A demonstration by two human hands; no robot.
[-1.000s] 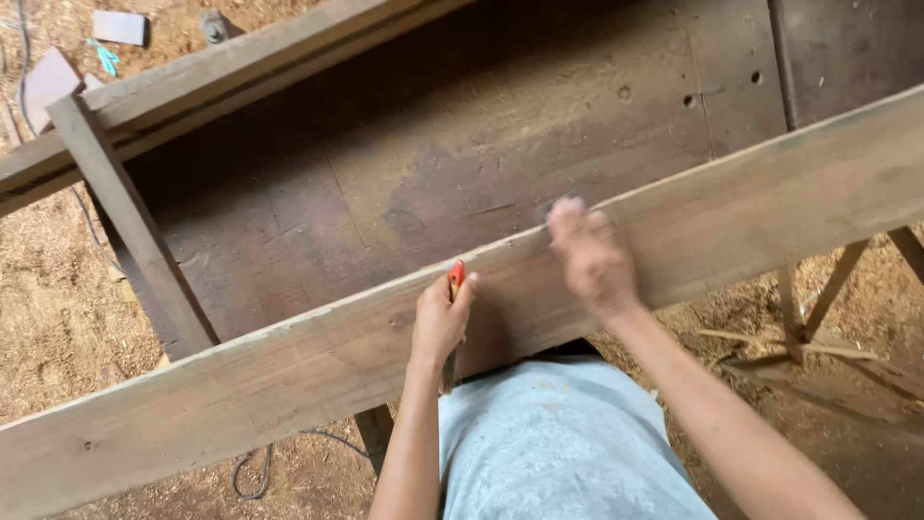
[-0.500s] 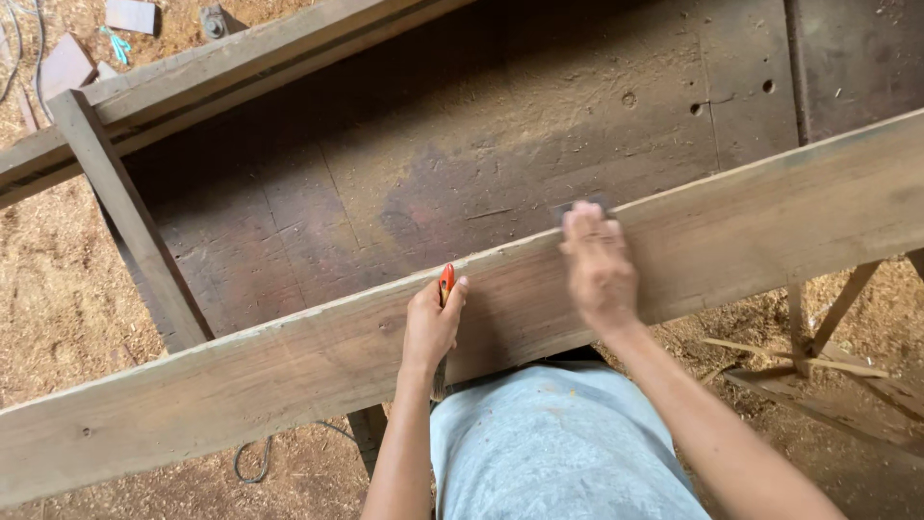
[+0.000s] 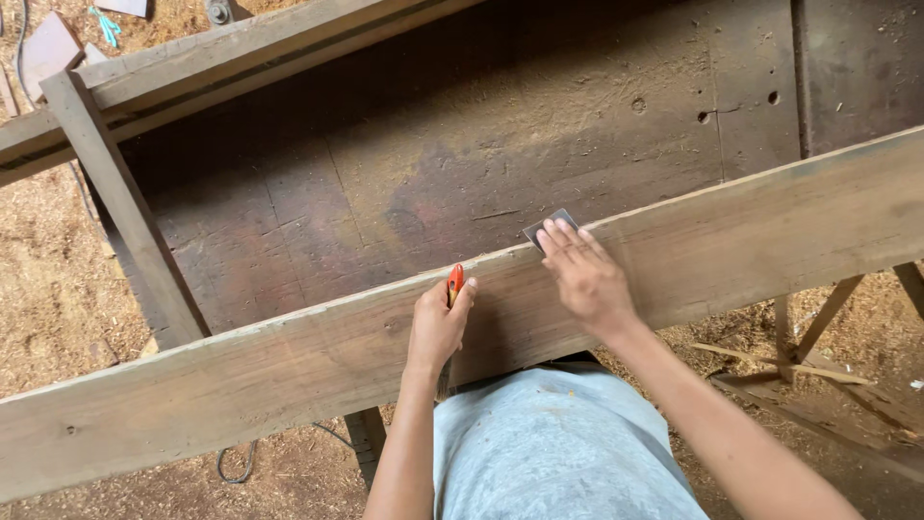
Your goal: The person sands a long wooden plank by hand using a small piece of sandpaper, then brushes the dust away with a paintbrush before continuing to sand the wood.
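A long pale wooden plank point(image 3: 241, 385) lies slanted across a dark, worn workbench point(image 3: 462, 154). My left hand point(image 3: 438, 327) rests on the plank near its far edge, fingers closed around a small orange tool point(image 3: 454, 284) whose tip pokes up past the thumb. My right hand point(image 3: 582, 274) lies flat on the plank, fingers together, pressing a small grey sheet of sandpaper point(image 3: 547, 227) that peeks out beyond the fingertips at the plank's far edge.
A second grey board point(image 3: 221, 53) runs along the bench's far side, with an upright post point(image 3: 125, 212) at the left. Sawdust covers the floor point(image 3: 48, 279). Thin wooden offcuts point(image 3: 789, 351) lie at the right, a cable loop point(image 3: 236, 467) below the plank.
My right hand has slid along the plank's far edge with the sandpaper, and is less blurred now. The left hand has stayed in place with the orange tool.
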